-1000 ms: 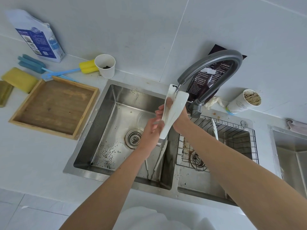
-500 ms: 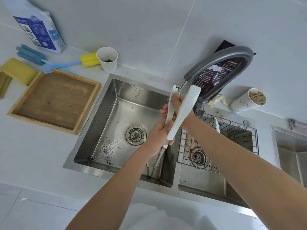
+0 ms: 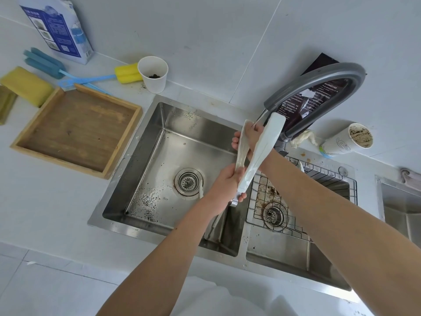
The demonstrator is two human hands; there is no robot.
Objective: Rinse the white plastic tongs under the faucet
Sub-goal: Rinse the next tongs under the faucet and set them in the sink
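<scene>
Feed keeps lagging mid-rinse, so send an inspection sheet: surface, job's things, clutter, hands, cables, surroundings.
Surface: white countertop around a double steel sink; dark specks in its left basin.
Job's things: white plastic tongs, wide ends up under the grey faucet; thin stream runs.
Clutter: wooden tray, yellow sponge, blue bottle brush, yellow bottle brush, blue box, paper cup, stained paper cup, wire rack.
Hands: left hand grips the tongs' hinge end; right hand, fingers curl round one arm.
Cables: nothing seen.
Surroundings: white tiled wall; another steel basin at right.

Wht tile wall [image 3: 205, 30], wht counter [image 3: 57, 213]
</scene>
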